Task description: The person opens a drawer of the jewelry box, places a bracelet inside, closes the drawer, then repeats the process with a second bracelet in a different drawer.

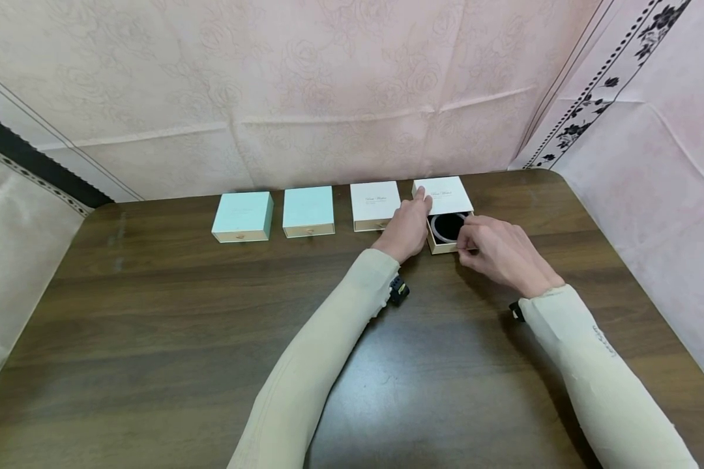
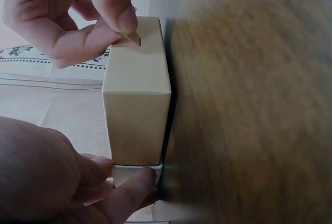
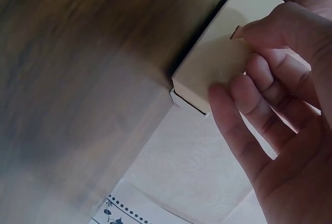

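Observation:
At the right end of a row of boxes, a white drawer box has its cream drawer pulled partway out toward me. Inside the drawer lies a pale ring around a black middle. My left hand grips the box's white cover at its left side, the index finger stretched along the top. With thumb and forefinger, my right hand pinches the small ribbon tab on the drawer's front. The other right fingers curl beside the drawer in the right wrist view.
A second white box stands just left of my left hand, its drawer in. Farther left are two turquoise boxes, one nearer and one at the end. The row lies along the wooden table's back edge, before a patterned cloth.

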`<state>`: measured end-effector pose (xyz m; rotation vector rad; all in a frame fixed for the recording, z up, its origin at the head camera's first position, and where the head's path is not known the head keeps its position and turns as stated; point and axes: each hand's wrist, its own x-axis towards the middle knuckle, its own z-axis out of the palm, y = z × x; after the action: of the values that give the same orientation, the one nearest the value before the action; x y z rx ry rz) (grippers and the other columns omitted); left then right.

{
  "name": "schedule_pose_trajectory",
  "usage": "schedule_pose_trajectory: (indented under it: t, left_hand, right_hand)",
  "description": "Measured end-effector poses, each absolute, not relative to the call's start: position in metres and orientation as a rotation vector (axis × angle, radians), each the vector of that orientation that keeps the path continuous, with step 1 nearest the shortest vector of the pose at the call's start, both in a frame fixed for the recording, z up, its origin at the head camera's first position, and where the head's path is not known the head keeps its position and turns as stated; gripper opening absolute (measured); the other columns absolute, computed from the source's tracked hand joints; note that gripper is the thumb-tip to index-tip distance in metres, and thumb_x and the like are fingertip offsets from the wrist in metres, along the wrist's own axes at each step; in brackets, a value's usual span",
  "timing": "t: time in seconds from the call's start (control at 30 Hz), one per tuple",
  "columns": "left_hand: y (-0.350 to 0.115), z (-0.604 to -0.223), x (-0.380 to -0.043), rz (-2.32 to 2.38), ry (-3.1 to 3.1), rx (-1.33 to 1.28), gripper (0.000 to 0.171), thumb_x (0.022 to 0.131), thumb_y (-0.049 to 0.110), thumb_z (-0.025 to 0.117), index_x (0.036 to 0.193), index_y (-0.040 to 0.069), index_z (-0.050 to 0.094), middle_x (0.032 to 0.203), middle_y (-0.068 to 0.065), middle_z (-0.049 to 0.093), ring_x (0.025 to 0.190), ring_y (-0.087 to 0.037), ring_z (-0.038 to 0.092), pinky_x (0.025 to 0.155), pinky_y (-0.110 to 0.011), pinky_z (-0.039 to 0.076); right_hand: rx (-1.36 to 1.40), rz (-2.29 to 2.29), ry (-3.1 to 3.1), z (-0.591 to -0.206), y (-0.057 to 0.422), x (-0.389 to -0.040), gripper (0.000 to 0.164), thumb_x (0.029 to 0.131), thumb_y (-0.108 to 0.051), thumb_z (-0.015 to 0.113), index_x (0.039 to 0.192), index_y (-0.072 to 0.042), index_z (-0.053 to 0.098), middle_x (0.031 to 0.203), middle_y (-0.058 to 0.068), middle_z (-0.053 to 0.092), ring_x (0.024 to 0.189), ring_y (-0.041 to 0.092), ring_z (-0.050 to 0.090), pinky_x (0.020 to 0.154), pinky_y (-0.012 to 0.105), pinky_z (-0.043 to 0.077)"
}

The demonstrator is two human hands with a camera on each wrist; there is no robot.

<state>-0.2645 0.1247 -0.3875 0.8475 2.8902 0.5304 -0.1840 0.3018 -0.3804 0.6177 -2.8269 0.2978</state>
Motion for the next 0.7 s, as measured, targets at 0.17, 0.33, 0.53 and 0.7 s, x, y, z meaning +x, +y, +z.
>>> schedule_pose_trajectory:
  t: [0.17, 0.33, 0.53, 0.7]
  left_hand:
    - [0.1248, -0.3873, -0.2648, 0.539, 2.882, 0.838, 0.045, 0.106, 0.000, 0.038, 0.150, 0.004, 0.047, 0.167, -0.018, 0.028, 0.114, -0.035, 0.069, 0.092, -0.035, 0.058]
    - [0.1246, -0.3878, -0.2650, 0.551, 2.874, 0.825, 0.047, 0.105, 0.001, 0.039, 0.151, 0.005, 0.046, 0.168, -0.018, 0.027, 0.119, -0.036, 0.067, 0.095, -0.036, 0.057]
    - [0.1246, -0.3879, -0.2652, 0.561, 2.852, 0.795, 0.051, 0.107, 0.003, 0.036, 0.158, 0.006, 0.038, 0.170, -0.016, 0.022, 0.127, -0.034, 0.063, 0.100, -0.034, 0.055]
    - [0.1256, -0.3883, -0.2649, 0.580, 2.851, 0.793, 0.051, 0.108, 0.003, 0.034, 0.158, 0.006, 0.037, 0.170, -0.017, 0.021, 0.129, -0.032, 0.061, 0.101, -0.032, 0.054]
  right_hand:
    - [0.599, 0.309, -2.835, -0.3807, 0.3017, -0.1852, 0.020, 0.076, -0.002, 0.071, 0.075, -0.021, 0.065, 0.078, -0.007, 0.061, 0.066, 0.010, 0.055, 0.058, 0.033, 0.045]
    - [0.594, 0.305, -2.839, -0.3813, 0.3017, -0.1872, 0.019, 0.076, -0.002, 0.071, 0.076, -0.020, 0.065, 0.078, -0.006, 0.061, 0.067, 0.011, 0.056, 0.058, 0.034, 0.046]
    - [0.578, 0.299, -2.852, -0.3801, 0.3010, -0.1884, 0.017, 0.077, -0.003, 0.071, 0.077, -0.020, 0.067, 0.078, -0.006, 0.061, 0.067, 0.011, 0.057, 0.058, 0.035, 0.046]
    - [0.567, 0.289, -2.859, -0.3802, 0.3007, -0.1900, 0.016, 0.078, -0.004, 0.071, 0.077, -0.020, 0.067, 0.078, -0.006, 0.061, 0.068, 0.012, 0.057, 0.059, 0.036, 0.047]
